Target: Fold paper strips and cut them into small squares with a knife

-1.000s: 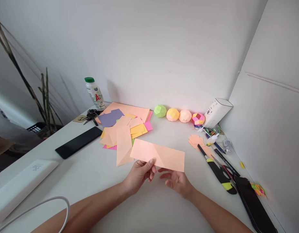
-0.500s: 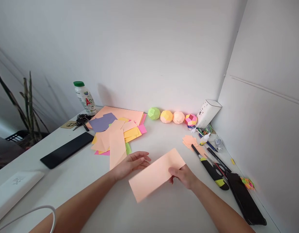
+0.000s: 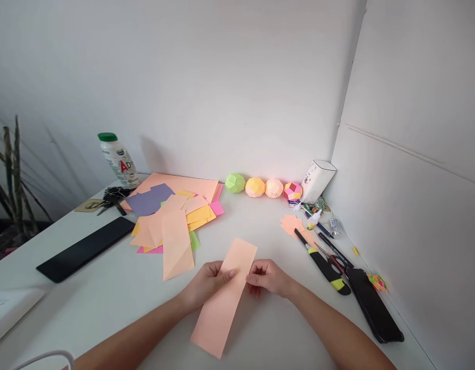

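Observation:
A long peach paper strip [image 3: 225,298] lies lengthwise away from me on the white desk [image 3: 106,288]. My left hand [image 3: 208,282] pinches its left edge near the middle, thumb on top. My right hand [image 3: 268,277] pinches the right edge at the same height, fingers curled. A pile of coloured paper sheets [image 3: 171,216] in peach, yellow, pink and purple lies just beyond my left hand.
Several paper balls [image 3: 260,187] line the back wall beside a white carton [image 3: 316,181]. A yellow-black utility knife [image 3: 322,263], scissors, pens and a dark case [image 3: 374,311] lie at the right. At the left are a black phone [image 3: 85,249], keys and a bottle [image 3: 117,159].
The strip has swung from lying crosswise to pointing away from me. My left hand, open half a second ago, now grips it again; both hands have come together at its middle.

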`<state>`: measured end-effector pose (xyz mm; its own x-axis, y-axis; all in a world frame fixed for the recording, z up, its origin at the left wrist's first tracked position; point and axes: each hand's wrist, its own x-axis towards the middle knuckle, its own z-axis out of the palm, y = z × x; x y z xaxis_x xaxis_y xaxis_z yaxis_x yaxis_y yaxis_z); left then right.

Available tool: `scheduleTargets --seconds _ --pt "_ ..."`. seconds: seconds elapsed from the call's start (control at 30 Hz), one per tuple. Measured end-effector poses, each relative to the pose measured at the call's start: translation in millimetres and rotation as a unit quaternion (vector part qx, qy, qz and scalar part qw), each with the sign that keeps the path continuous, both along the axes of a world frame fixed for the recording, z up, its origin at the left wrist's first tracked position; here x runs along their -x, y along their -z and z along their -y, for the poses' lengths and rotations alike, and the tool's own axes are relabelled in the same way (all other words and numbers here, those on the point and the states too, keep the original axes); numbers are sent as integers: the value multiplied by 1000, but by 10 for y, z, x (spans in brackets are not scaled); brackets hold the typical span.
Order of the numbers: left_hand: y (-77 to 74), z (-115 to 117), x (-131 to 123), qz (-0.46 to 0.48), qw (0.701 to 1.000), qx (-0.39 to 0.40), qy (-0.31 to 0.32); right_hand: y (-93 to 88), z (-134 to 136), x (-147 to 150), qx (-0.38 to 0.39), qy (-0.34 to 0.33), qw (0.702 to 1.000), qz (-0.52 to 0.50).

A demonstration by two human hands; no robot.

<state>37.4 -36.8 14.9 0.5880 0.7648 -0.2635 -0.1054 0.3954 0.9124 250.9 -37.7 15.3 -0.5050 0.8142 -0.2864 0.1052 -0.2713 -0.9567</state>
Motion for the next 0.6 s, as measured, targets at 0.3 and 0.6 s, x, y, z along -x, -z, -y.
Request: scheduleTargets --seconds 0.3,0.6 --pt "-49 33 -16 -3 1000 -12 2 25 10 15 -48 19 998 43" --pt "7 34 -31 21 998 12 -61 -251 -44 -319 -138 80 935 316"
